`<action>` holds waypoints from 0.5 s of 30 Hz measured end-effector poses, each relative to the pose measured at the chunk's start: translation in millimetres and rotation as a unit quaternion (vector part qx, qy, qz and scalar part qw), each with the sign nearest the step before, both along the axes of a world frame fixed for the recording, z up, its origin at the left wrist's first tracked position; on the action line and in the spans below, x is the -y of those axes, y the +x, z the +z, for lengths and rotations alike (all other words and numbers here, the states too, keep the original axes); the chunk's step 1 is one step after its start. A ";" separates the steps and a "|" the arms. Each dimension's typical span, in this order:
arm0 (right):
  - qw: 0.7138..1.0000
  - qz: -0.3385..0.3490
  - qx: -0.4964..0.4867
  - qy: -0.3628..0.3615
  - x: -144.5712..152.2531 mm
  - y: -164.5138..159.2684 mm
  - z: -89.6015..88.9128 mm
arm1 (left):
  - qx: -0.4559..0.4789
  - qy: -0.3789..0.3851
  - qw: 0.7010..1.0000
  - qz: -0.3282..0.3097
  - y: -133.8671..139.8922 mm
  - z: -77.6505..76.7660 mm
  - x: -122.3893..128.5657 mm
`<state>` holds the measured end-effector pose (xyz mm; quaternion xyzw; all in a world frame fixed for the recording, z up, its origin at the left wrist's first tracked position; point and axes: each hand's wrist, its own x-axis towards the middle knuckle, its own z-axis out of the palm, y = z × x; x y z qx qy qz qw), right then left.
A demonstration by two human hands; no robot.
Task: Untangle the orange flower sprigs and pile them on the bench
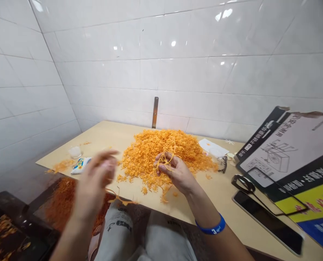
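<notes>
A large heap of small orange branching pieces (pixel 164 145) lies in the middle of the table. In front of it, my right hand (pixel 179 174) is closed, pinching a tangle of thin orange branching strands (pixel 167 157) between thumb and fingers. My left hand (pixel 100 170) is raised over the table's front edge, to the left of the heap, and smeared by motion; what its fingers hold, if anything, does not show. Just below and right of it, a blurred orange strand piece (pixel 120 197) hangs at the table edge, above my lap.
On the left stand a small clear cup (pixel 75 152) and a white-blue packet (pixel 80 165). A phone (pixel 268 221), black-framed glasses (pixel 244 183), a white paper (pixel 213 148) and a printed cardboard box (pixel 292 156) occupy the right. Reddish-orange material (pixel 62 203) lies below the table.
</notes>
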<state>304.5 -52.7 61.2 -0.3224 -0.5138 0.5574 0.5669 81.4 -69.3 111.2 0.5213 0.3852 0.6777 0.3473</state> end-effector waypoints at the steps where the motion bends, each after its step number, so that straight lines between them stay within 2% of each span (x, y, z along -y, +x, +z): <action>1: 1.000 -0.009 0.003 0.001 -0.6 -5.7 -0.3 | -0.093 -0.029 0.993 -0.061 12.7 -13.5 0.0; 4: 0.999 -0.047 0.008 0.006 -1.4 -18.6 -1.9 | -0.256 0.000 0.964 -0.071 41.1 -42.8 -8.1; 6: 0.998 -0.064 0.001 0.005 -1.3 -21.5 -3.4 | -0.291 0.037 0.955 -0.041 49.4 -51.1 -15.1; 9: 0.999 -0.036 -0.018 -0.026 -0.8 -18.2 -5.9 | -0.281 0.048 0.958 -0.025 50.5 -52.0 -23.2; 12: 0.997 -0.035 -0.014 -0.064 -0.6 -12.7 -7.9 | -0.250 0.029 0.966 -0.053 47.8 -49.8 -28.4; 15: 0.997 -0.052 0.006 -0.063 -1.5 -11.2 -8.2 | -0.210 -0.017 0.974 -0.078 48.7 -50.9 -32.0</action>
